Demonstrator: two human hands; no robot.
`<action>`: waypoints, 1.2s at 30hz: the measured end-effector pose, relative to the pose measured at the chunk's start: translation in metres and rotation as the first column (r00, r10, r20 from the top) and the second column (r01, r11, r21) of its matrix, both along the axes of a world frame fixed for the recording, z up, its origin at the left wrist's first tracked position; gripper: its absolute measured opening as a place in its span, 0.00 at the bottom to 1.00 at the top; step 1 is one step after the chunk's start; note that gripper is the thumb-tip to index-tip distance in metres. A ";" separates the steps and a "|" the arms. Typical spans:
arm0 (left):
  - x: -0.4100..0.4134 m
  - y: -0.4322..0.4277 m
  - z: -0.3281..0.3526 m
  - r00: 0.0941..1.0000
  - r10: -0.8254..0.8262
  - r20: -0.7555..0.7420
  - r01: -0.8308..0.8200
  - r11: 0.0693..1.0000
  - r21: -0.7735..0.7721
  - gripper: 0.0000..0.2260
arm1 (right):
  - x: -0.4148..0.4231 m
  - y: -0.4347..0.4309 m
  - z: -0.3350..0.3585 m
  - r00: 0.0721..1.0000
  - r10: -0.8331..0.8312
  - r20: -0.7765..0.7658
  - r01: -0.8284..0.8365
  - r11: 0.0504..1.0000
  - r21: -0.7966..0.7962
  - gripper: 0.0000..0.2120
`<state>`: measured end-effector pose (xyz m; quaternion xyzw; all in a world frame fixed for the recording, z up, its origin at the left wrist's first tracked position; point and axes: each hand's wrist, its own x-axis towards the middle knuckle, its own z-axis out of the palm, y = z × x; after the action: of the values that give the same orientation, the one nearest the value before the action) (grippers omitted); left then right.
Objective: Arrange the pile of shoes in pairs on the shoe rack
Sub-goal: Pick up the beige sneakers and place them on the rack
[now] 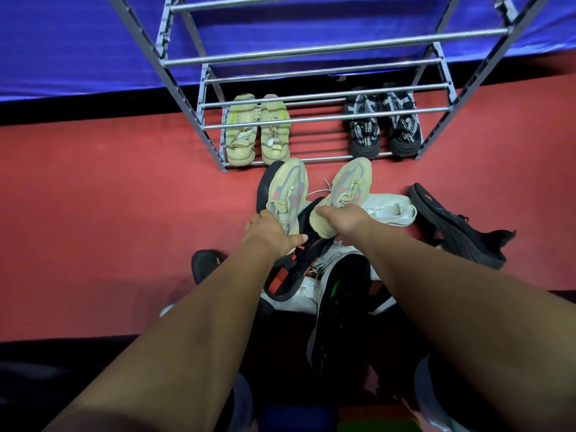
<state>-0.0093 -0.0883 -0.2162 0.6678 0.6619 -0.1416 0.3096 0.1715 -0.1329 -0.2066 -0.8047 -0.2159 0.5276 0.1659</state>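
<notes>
Carpet [109,198], red, carries everything, and the shoe rack [311,119] stands on it against a blue cloth. Its upper tiers show only bare bars; the lowest tier holds two finished pairs, a beige pair [257,129] at the left end and a black-and-white pair [385,123] at the right, with a gap between them.

The pile [336,275] lies below the forearms, mostly black and white shoes (too tangled to count), and a black shoe [458,226] lies apart to its right.

The left hand [271,235] has its fingers curled round the heel end of a tan sneaker [288,188]. The right hand [339,219] grips the heel of its matching sneaker [350,182]. Both are held over the pile, toes just short of the gap.

By my reckoning a third pair is about to be shelved; most of the sorting remains.
</notes>
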 end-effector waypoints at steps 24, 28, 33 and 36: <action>-0.031 0.069 0.216 0.985 0.061 0.159 -0.071 0.996 0.052 0.23 | 0.019 0.039 0.192 0.819 0.375 0.434 -0.429 0.903 0.030 0.15; -0.036 0.084 0.207 0.962 0.155 0.226 -0.200 0.961 0.192 0.25 | 0.001 0.041 0.216 0.832 0.312 0.459 -0.418 0.896 0.148 0.21; -0.030 0.104 0.185 0.921 0.224 0.320 -0.323 0.896 0.304 0.30 | -0.019 0.044 0.202 0.869 0.174 0.463 -0.339 0.891 0.301 0.25; -0.031 0.113 0.175 0.899 0.246 0.362 -0.370 0.868 0.330 0.32 | -0.021 0.045 0.184 0.916 0.033 0.401 -0.235 0.853 0.467 0.20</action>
<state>-0.0405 0.0251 -0.0411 0.6138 0.7192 0.1511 0.2883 0.1505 -0.0881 -0.0221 -0.8017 -0.4310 0.2975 0.2880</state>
